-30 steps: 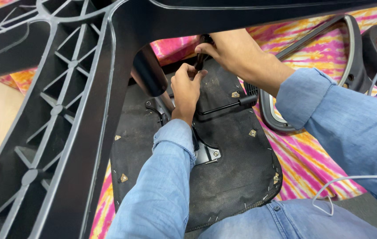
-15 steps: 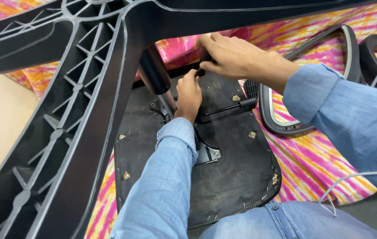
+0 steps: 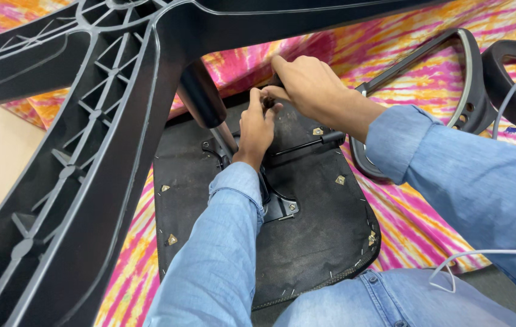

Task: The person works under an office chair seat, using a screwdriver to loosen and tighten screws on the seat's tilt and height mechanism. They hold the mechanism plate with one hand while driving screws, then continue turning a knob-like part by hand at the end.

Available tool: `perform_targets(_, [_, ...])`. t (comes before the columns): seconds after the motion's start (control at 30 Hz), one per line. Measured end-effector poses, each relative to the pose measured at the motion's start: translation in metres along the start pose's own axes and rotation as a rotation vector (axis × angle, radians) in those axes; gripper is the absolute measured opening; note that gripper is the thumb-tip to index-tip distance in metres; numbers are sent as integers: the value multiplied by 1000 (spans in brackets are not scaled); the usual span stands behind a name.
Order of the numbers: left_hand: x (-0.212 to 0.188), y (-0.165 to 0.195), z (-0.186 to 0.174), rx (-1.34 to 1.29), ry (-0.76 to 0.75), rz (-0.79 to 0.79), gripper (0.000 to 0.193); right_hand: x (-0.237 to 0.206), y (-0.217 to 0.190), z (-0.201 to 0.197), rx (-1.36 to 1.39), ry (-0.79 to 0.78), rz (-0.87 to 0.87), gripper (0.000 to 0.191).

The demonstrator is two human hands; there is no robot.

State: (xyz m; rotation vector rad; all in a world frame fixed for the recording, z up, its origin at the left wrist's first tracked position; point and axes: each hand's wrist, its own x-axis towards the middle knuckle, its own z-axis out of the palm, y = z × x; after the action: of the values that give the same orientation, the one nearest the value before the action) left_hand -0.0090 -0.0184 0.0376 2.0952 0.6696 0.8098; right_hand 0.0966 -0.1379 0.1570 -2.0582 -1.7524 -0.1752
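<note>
- Black knob point(image 3: 268, 102) at the far edge of the upturned black fabric-covered chair seat point(image 3: 306, 242): my left hand point(image 3: 257, 130) and right hand point(image 3: 306, 88) both pinch it, fingers closed.
- Grey metal mechanism plate point(image 3: 279, 206) looks mounted already; the knob seems unfinished.
- Black ribbed plastic star base point(image 3: 88, 151) looms over; loose black armrest loops point(image 3: 452, 91) lie unattached on the pink-orange cloth point(image 3: 409, 206).

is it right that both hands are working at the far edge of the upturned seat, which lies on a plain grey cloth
Not quite. The head view shows the left hand and right hand at the far edge of the upturned seat, but the cloth under it is pink, orange and yellow tie-dye, not plain grey.
</note>
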Motion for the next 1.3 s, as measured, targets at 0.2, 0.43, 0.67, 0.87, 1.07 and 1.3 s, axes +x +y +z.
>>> perform_targets(0.2, [5,-12,0,-7,-25,76,34,20,13,-6,-226,-233,138,58])
perform_targets(0.43, [14,-19,2,-127,22,53,34,21,12,-17,-46,-153,-211,32])
perform_targets(0.67, [8,-5,-8,-278,44,153,29,23,3,5,-181,-82,-65,49])
perform_targets(0.87, [22,-2,-9,-89,17,184,30,14,22,9,-163,69,-28,49])
perform_targets(1.07, [31,-14,-7,-402,-101,63,43,27,18,-2,-186,-11,-47,52])
perform_targets(1.3, [9,3,-6,-77,41,-93,36,38,1,-12,-197,-98,7,58])
